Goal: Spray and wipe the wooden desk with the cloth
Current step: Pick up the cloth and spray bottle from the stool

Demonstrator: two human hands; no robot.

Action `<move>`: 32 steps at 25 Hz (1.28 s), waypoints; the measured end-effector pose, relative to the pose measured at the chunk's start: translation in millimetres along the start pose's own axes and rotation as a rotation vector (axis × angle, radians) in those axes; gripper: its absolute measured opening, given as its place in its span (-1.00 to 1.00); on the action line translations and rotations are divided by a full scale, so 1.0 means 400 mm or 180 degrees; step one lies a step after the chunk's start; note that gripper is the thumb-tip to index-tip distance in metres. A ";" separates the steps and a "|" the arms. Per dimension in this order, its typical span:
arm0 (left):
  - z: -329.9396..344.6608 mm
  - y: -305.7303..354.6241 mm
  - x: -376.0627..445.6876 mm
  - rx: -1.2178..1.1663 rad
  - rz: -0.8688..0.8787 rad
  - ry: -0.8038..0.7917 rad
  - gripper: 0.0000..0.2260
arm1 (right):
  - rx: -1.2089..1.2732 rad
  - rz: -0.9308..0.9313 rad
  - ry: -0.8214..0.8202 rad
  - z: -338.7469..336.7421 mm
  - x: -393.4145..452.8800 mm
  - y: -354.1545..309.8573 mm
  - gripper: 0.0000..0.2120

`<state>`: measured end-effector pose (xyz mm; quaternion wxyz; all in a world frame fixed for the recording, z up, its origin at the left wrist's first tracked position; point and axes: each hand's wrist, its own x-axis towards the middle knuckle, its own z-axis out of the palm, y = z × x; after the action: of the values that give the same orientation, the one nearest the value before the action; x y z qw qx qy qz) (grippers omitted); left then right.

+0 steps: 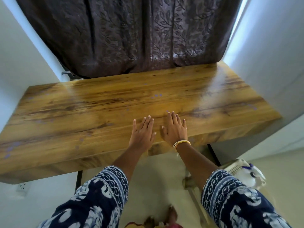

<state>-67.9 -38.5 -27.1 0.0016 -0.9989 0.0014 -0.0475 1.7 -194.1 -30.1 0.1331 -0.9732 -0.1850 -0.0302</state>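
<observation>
Both the left hand (142, 132) and right hand (175, 130) lie flat, fingers straight, holding nothing, on the wooden desk (82, 112), so with no cloth or spray in view there, wiping may spread the purple spots (156, 95).

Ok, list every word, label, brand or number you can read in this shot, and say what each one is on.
No readable text anywhere in this view.
Wooden desk: bare wood grain and small purple spots, no lettering.
Curtain: leaf pattern only.
Sleeves: printed patterns, no words.
White basket on the floor at right: its blurred contents show dark marks, too blurred to read.
Wall socket: no legible marking.
</observation>
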 end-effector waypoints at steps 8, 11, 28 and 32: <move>0.040 0.292 -0.068 -0.0207 0.0361 -0.0322 -0.45 | -0.0139 0.0520 -0.0096 0.024 -0.280 0.282 -0.35; 0.085 0.395 -0.093 -0.0233 0.0295 -0.0440 -0.46 | -0.0062 0.0659 -0.0258 0.045 -0.357 0.388 -0.35; 0.409 0.818 -0.327 -0.1417 -0.0856 -0.0827 -0.47 | 0.0870 0.1492 -0.1570 0.332 -0.568 0.917 -0.54; 0.502 0.802 -0.309 -0.2060 -0.1357 -0.0955 -0.49 | 0.0833 0.1534 -0.1601 0.435 -0.550 0.982 -0.49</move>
<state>-172.7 -358.2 -239.7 -0.3221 -0.9216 -0.1910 0.1022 -56.5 -576.6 -318.9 0.2101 -0.9406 0.0202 0.2659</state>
